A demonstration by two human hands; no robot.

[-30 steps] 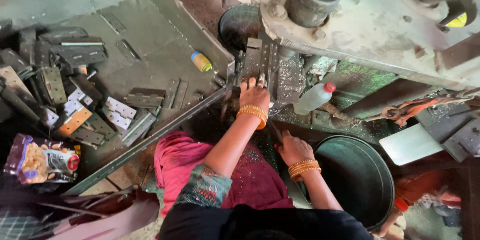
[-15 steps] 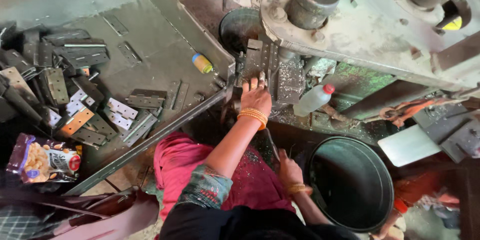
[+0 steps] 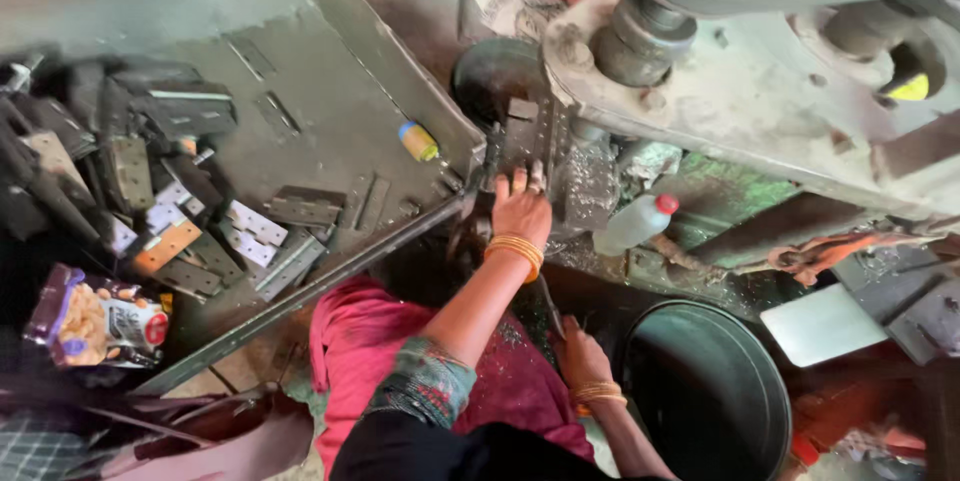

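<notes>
Fingers of my left hand [image 3: 520, 209] lie flat and close together, pressing a small metal piece [image 3: 522, 137] against the bed of the grey machine [image 3: 760, 91], right at the corner where the big metal tray [image 3: 400, 71] ends. Lower down, my right hand [image 3: 582, 356] is curled near my lap, beside a thin dark rod [image 3: 548, 303]; whether those fingers grip it, I cannot tell. Just to the right of that hand stands a large dark round tub [image 3: 710, 401], its inside too dark to read. A clear plastic bottle [image 3: 636, 225] with a red cap lies tilted beside the machine, close to my left hand. On the tray to my left lie loose metal hinges [image 3: 255, 231], a heap of dark parts [image 3: 120, 131] and a small yellow and blue bottle [image 3: 418, 142]. A snack packet [image 3: 95, 321] rests below the tray's edge.
</notes>
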